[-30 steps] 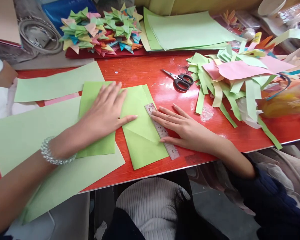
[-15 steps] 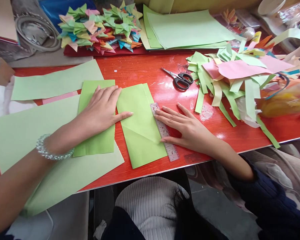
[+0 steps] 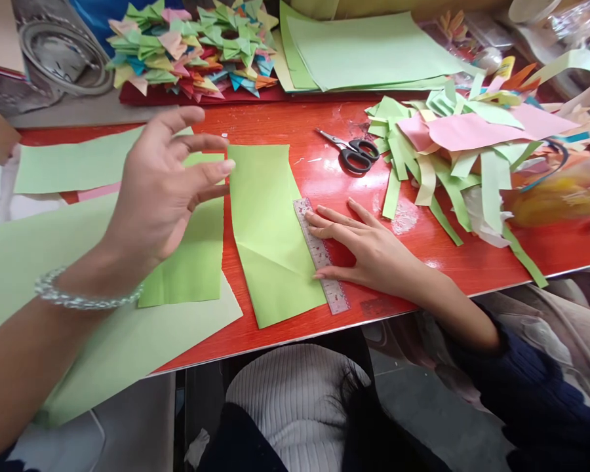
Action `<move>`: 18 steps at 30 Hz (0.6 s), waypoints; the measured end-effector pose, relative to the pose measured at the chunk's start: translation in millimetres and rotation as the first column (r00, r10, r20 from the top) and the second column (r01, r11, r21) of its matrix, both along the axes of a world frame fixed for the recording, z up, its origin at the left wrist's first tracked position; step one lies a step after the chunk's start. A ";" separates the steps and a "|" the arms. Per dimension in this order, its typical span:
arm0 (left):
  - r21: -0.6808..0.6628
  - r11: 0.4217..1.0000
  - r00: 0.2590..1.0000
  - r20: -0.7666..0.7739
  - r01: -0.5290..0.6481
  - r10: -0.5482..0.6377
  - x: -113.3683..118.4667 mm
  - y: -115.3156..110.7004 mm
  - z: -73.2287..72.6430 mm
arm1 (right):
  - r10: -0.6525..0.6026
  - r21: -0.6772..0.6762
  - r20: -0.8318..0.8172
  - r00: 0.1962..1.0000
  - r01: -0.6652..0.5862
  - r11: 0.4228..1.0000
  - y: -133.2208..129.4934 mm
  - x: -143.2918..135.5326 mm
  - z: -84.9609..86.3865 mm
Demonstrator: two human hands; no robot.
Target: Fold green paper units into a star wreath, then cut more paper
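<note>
A folded bright green paper (image 3: 268,229) lies on the red table with a crease across its lower part. My left hand (image 3: 162,177) is raised at its upper left edge, thumb and forefinger pinching that edge. The paper's top end is lifted slightly. My right hand (image 3: 368,246) rests flat with fingers stretched out, their tips on a clear patterned ruler (image 3: 319,255). The ruler lies along the paper's right edge. Another bright green paper (image 3: 187,275) sits under my left hand, on top of a larger pale green sheet (image 3: 128,354).
Black-handled scissors (image 3: 351,154) lie beyond my right hand. Cut paper strips (image 3: 452,170) are heaped at the right. Folded paper shapes (image 3: 191,52) and stacked green sheets (image 3: 368,49) stand at the back. The table's front edge (image 3: 275,337) is close to me.
My left hand has risen off the left green paper and taken the upper left edge of the folded one, whose top end has shifted up. My right hand and the ruler stay put.
</note>
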State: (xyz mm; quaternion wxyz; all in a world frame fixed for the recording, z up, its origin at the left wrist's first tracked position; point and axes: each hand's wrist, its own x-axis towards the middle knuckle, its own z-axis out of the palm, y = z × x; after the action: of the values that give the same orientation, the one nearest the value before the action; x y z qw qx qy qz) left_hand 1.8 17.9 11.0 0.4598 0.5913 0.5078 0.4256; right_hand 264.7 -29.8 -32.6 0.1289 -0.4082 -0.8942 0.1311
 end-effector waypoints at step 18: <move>-0.372 0.928 0.999 -0.027 0.008 -0.019 7.8 -5.9 -16.7 | 0.030 -0.056 0.027 0.999 -0.028 0.998 0.5 4.0 2.3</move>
State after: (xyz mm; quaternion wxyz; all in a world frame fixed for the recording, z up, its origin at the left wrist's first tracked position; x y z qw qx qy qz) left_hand 9.6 12.0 -5.7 0.5586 0.5035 0.5819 0.3096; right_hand 268.7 -29.3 -30.3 0.1031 -0.4004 -0.8978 0.1520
